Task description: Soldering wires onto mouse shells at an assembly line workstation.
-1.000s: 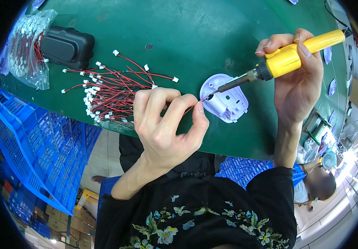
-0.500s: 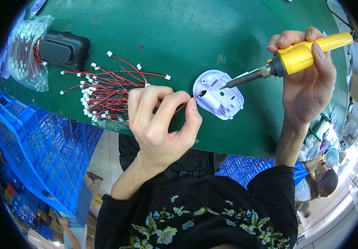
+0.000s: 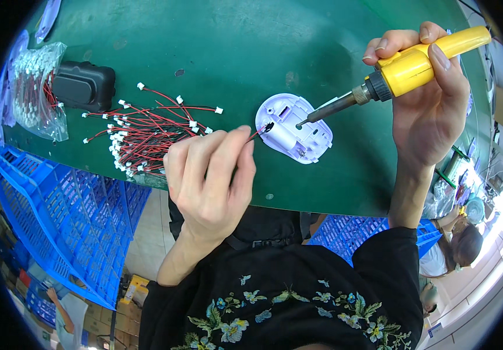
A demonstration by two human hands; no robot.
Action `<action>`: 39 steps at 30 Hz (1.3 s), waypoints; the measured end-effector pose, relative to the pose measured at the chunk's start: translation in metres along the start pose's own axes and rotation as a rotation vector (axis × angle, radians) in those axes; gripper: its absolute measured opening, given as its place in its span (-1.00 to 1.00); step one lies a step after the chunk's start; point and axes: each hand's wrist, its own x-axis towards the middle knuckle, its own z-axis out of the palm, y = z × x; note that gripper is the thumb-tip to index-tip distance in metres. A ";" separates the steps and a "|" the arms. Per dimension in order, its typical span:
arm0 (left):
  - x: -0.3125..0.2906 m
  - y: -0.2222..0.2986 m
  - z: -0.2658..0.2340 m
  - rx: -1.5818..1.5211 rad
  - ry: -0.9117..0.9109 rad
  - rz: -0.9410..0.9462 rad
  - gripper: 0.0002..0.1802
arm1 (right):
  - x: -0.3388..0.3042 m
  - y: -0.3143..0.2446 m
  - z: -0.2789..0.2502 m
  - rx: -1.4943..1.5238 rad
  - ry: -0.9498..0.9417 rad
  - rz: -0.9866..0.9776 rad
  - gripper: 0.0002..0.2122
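My right hand [image 3: 429, 99] grips a soldering iron [image 3: 414, 73] with a yellow handle. Its dark metal tip points down-left, over the middle of a pale lavender plastic housing [image 3: 308, 146]; whether it touches cannot be made out. The housing lies open side up on the green table, showing slots, ribs and a rounded compartment. Left of it, my left hand [image 3: 208, 181] is closed in a pinch on a thin red-and-black wire [image 3: 255, 136], which runs to a dark hole in the housing. Behind that hand lies a loose pile of red-and-black wires [image 3: 146, 137] with white connectors.
A black plastic case [image 3: 85, 86] sits at the far left, beside a clear bag [image 3: 39, 93] of more connector wires. Blue plastic crates [image 3: 65, 216] stand below the table's front edge. At the right, a person [image 3: 458, 245] is in the background.
My left hand has turned and drawn slightly left, still pinching the wire. The iron, the housing and the table's other things sit a little further left in the picture.
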 end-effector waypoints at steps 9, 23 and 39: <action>0.003 0.006 0.001 0.086 0.051 0.111 -0.68 | -0.007 -0.012 -0.008 -0.023 -0.018 -0.026 -0.72; -0.013 0.024 0.000 0.070 -0.115 0.185 -0.60 | -0.011 -0.004 -0.007 -0.118 -0.137 0.086 -0.77; -0.021 0.017 0.013 0.023 -0.035 0.150 -0.64 | -0.014 -0.002 0.037 -0.095 0.158 0.185 -0.73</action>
